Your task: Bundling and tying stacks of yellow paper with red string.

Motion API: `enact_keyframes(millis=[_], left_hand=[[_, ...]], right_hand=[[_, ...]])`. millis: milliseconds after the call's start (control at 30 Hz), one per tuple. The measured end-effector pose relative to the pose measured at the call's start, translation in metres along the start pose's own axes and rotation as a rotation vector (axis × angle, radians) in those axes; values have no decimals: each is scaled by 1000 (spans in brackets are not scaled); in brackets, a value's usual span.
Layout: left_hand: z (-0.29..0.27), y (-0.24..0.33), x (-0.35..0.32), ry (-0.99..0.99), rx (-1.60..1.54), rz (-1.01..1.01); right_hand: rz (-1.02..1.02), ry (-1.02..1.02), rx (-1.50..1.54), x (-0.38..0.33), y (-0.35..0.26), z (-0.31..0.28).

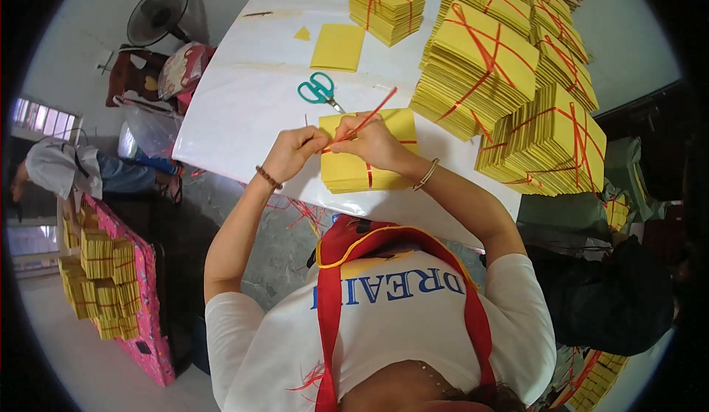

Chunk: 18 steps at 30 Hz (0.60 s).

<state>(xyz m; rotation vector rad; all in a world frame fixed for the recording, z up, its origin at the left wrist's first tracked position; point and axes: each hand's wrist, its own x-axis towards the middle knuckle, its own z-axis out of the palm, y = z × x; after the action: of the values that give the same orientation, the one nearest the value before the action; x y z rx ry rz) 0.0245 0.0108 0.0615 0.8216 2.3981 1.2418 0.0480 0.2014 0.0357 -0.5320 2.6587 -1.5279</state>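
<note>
A stack of yellow paper sheets [369, 167] lies at the near edge of the white table [244, 102], with red string [369, 117] wrapped around it. My left hand [292, 153] and my right hand [373, 142] meet over the stack's near left top, both pinching the red string. One string end sticks up and to the right from my right fingers. A bead bracelet is on my left wrist, a metal bangle on my right.
Teal scissors [319, 90] lie just beyond the stack. A loose yellow sheet [338, 46] and a tied bundle [385, 6] lie farther back; tied yellow bundles [517, 80] pile up at right. Another person [66, 172] sits at left beside a pink table [148, 316] with bundles. A fan [156, 13] stands at back left.
</note>
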Motion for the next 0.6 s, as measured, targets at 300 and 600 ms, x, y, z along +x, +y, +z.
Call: enact_keyframes(millis=[300,600], left_hand=[[22,15,-25,125,-70,-159],[16,10,-15,336,345,220]], right_hand=[[187,-123,128,5,-9,-6],[49,-101,17,7,-11,-7]])
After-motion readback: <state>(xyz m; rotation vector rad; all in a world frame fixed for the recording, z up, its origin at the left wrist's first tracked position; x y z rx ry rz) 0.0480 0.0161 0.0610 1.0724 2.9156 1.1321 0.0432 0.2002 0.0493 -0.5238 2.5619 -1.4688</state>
